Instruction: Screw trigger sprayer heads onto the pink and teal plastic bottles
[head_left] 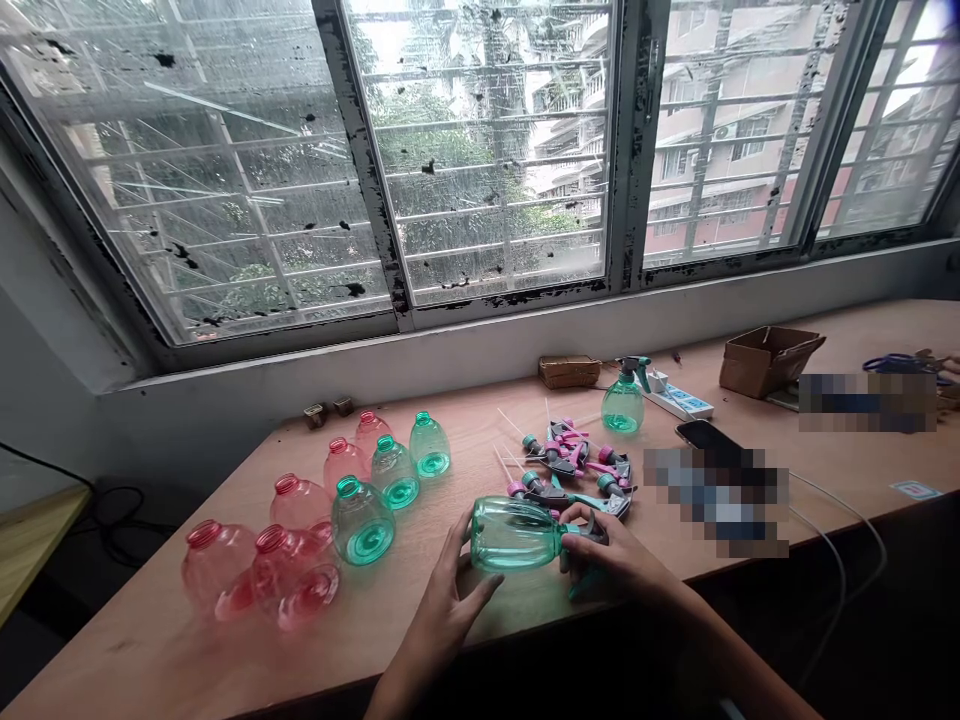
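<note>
A clear green spray bottle [514,535] lies on its side in the air above the front of the table, its base to the left and its neck to the right. My left hand [459,580] cups the base end, fingers behind it and thumb below. At the neck, my right hand [604,550] is closed around the trigger sprayer head, mostly hidden by the fingers. Just beyond lies a pile of loose trigger sprayer heads [559,455], pink, grey and green, with thin dip tubes. To the left stand open green bottles [365,525] and pink bottles [217,565], without heads.
A green bottle with a sprayer head [622,405] stands behind the pile, by a white power strip [679,400]. A phone [720,445] and white cables lie to the right. Farther back are an open cardboard box [769,360] and a small brown box [568,372] near the window wall.
</note>
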